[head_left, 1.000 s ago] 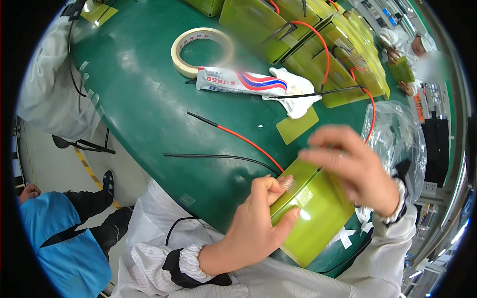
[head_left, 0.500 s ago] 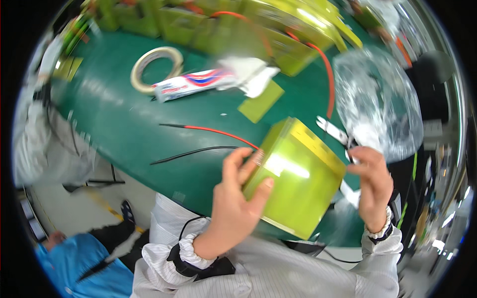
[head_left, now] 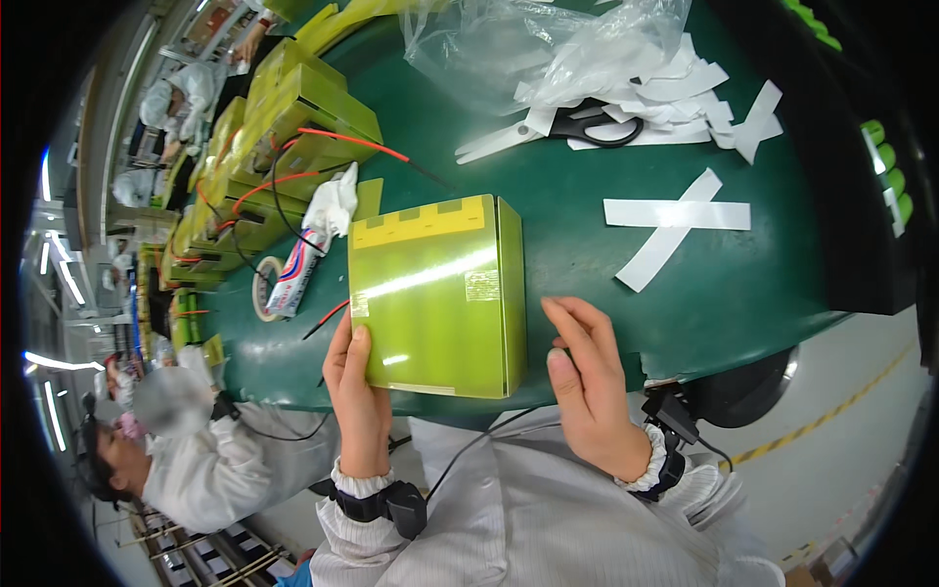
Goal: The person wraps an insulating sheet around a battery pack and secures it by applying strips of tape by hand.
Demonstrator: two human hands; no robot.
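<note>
A yellow-green wrapped block, like a battery pack, stands at the table's near edge with a yellow strip along its far edge and clear tape patches on its face. My left hand is closed on its lower left side, thumb on the face and fingers behind. Beside that hand a red lead comes out from the pack. My right hand is open just right of the pack, thumb and fingers apart, holding nothing. Beyond the pack lie scissors with black handles, blades pointing left.
Two crossed white strips lie on the green table right of the pack. A heap of white strips and a clear plastic bag are behind. Leftward are a white tube, a tape roll, more packs and a co-worker.
The view has swung rightward. My right hand, earlier at the scissors' handles, is now away from them beside the pack. My left hand keeps hold of the pack, which now sits squarer to me.
</note>
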